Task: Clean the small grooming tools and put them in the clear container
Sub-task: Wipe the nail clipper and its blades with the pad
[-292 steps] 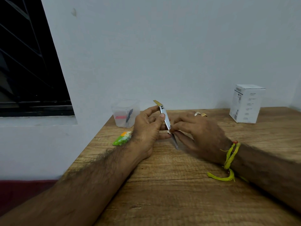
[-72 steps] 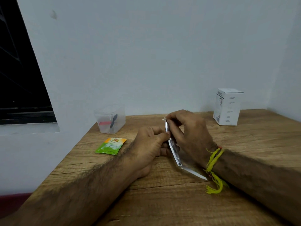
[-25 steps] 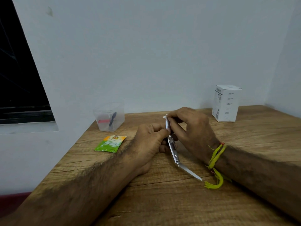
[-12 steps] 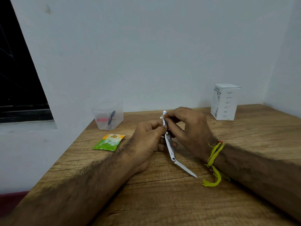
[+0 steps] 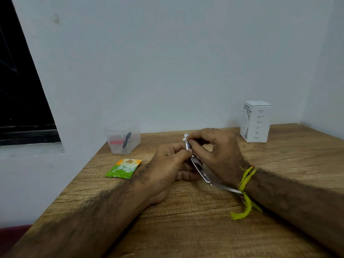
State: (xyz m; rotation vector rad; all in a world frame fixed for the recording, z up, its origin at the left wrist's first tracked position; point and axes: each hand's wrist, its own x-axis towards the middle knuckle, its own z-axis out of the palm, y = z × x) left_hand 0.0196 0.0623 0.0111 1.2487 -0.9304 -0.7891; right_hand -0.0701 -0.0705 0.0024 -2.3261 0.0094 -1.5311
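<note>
Little has shifted: left hand (image 5: 167,164) still pinches the clipper (image 5: 200,169) steady above the table (image 5: 186,229) so right hand (image 5: 219,153), pinching a wipe (image 5: 185,137), can rub its tip; container (image 5: 122,136) waits.

A slim metal nail clipper (image 5: 200,169) is held up off the wooden table, slanting from its upper end near the fingertips down toward the person's right wrist, with a thin file blade (image 5: 226,187) swung out from its lower end and pointing at the yellow wrist thread. A small white scrap, a wipe or tissue (image 5: 185,137), sits at the clipper's top end. The clear container (image 5: 122,136) stands at the far left of the table by the wall, open-topped, well apart from the clipper; inside it lean a dark slender tool (image 5: 127,140) and something red (image 5: 116,142), too small to identify.
</note>
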